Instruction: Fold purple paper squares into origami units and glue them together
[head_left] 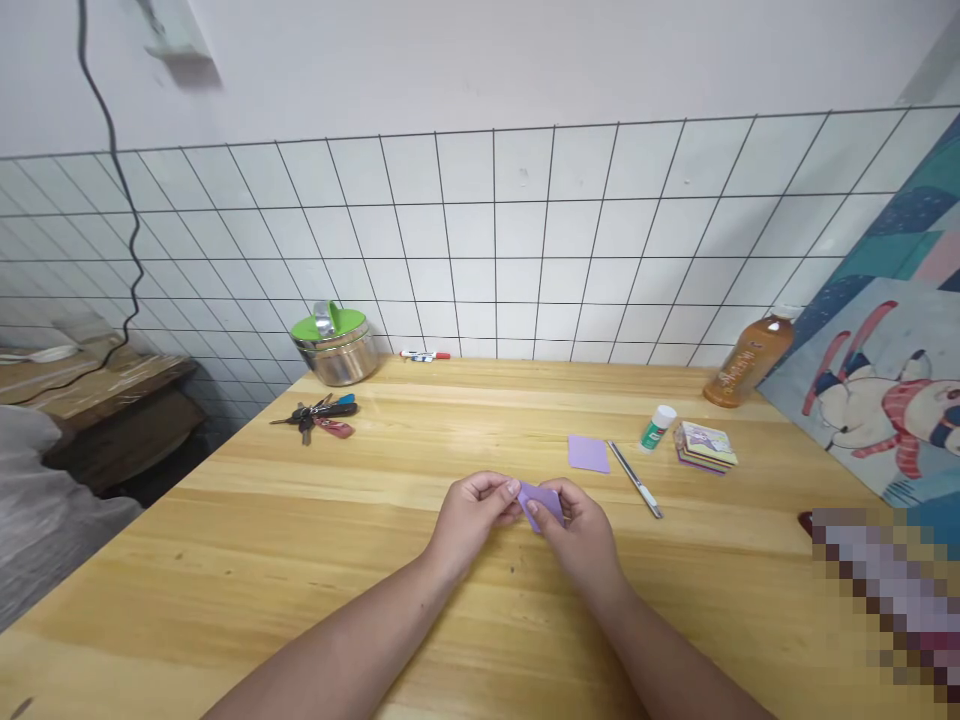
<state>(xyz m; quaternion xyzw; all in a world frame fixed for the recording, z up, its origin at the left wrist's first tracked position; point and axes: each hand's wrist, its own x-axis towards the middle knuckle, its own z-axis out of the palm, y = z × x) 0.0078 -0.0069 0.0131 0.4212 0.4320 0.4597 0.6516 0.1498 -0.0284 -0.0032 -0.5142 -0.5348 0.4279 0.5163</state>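
Note:
A small purple sheet of paper point(543, 498) is held above the wooden table between both hands. My left hand point(480, 510) pinches its left corner between thumb and fingers. On the other side, my right hand point(574, 522) grips the sheet, the thumb lying across its face and the fingers behind it. Part of the paper is hidden by the thumbs. Just beyond my right hand a second purple square of paper point(589, 454) lies flat. A slim silver and white pen point(634, 479) rests beside that square.
A glue stick point(658, 429) stands by a stack of coloured paper pads point(705, 447). Farther back are a tea bottle point(752, 358), a red-capped marker point(425, 356) and a green-lidded metal pot point(335, 345). Keys point(315, 415) lie at the left. A picture panel point(892, 370) leans at the right.

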